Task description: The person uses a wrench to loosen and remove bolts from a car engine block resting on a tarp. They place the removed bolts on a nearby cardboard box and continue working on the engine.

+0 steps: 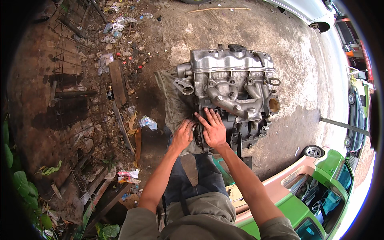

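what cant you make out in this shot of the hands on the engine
- Head view: the engine part under the right hand is covered by the palm and fingers.
- Head view: the left hand curls at the engine's lower left edge; whether it grips anything cannot be told.
- Head view: the engine's underside is hidden by its own bulk and the cloth.
- Head view: the green vehicle is cut off by the picture's rim.

Open at 12 to 3 o'clock: bare concrete floor (304, 60).
Blocked at 9 o'clock: wooden planks (118, 82), litter (147, 122).
Blocked at 5 o'clock: green car (320, 192).
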Tool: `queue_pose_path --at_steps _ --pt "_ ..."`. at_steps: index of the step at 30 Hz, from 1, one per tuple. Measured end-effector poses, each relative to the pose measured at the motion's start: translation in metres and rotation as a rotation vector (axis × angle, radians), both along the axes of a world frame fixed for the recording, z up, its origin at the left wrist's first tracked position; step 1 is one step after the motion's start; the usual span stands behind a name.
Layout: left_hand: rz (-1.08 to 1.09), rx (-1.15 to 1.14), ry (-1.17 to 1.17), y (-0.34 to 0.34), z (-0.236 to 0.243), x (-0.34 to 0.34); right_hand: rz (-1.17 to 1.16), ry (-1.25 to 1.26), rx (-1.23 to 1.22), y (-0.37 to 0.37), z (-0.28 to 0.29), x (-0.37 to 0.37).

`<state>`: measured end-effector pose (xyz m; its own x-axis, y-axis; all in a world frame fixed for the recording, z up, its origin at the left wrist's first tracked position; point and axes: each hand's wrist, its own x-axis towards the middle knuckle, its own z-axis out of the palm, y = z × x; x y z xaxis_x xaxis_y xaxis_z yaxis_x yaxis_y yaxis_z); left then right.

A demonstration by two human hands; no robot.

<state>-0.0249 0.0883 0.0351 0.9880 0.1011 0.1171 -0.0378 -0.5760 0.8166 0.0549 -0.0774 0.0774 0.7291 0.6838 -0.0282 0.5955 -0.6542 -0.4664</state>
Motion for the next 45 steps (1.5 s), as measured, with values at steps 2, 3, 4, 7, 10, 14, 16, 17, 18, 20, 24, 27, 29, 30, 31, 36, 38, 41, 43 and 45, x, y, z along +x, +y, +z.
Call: queue_pose_path --at_steps 2,3,4,7,10,14,16,17,18,20,24,27,29,30,31,36,38,41,43,45 --pt "0.018 -0.058 -0.028 -0.001 -0.002 0.000 -0.001 -0.002 0.007 0.000 0.000 0.000" --pt "0.083 -0.086 -0.017 -0.001 -0.004 0.003 -0.003 -0.002 0.010 0.000 0.000 0.000" --pt "0.150 -0.123 -0.012 -0.001 -0.008 0.009 -0.004 -0.001 0.013 0.000 0.001 0.000" --pt "0.333 -0.164 0.012 0.007 -0.026 0.039 -0.005 -0.003 0.015 -0.001 0.000 0.000" --pt "0.490 -0.215 0.210 0.022 -0.056 0.076 -0.003 -0.013 0.008 0.000 -0.001 -0.001" --pt "0.627 -0.767 0.855 0.042 -0.097 0.095 -0.005 -0.021 -0.006 0.000 -0.001 -0.001" --pt "0.715 -1.138 1.008 0.048 -0.111 0.092 -0.008 -0.021 -0.007 0.000 -0.001 -0.001" --pt "0.655 -1.325 1.018 0.053 -0.115 0.089 -0.008 -0.019 0.000 0.000 -0.001 -0.001" --pt "0.669 -1.283 0.995 0.052 -0.117 0.087 -0.010 -0.018 0.007 0.000 -0.001 -0.001" --pt "0.704 -1.205 0.968 0.045 -0.113 0.083 -0.013 -0.016 0.002 -0.001 0.000 -0.001" --pt "0.725 -1.113 0.664 0.028 -0.088 0.064 -0.010 -0.015 0.002 0.001 0.001 0.000" --pt "0.792 -1.208 0.491 0.021 -0.074 0.045 0.004 0.023 0.034 0.000 0.001 0.001" --pt "0.899 -1.174 0.456 0.014 -0.072 0.035 0.006 0.024 0.023 0.000 0.001 0.001" --pt "0.954 -1.150 0.438 0.011 -0.073 0.030 0.007 0.023 0.019 0.000 0.001 0.001" --pt "1.022 -1.207 0.479 0.013 -0.075 0.026 0.006 0.025 0.018 0.000 0.001 0.001" --pt "0.978 -1.077 0.279 0.016 -0.078 0.012 -0.004 -0.004 -0.023 0.000 0.003 0.000" --pt "0.786 -0.951 0.143 0.013 -0.073 0.009 -0.006 -0.002 -0.023 -0.001 0.003 0.001" --pt "0.521 -0.643 0.043 0.010 -0.057 0.007 0.003 0.020 0.001 0.000 0.002 0.000" --pt "0.417 -0.500 0.019 0.008 -0.045 0.007 0.005 0.029 0.016 0.000 0.001 0.002" --pt "0.338 -0.377 0.003 0.007 -0.033 0.004 0.003 0.039 0.023 0.000 0.001 0.001"
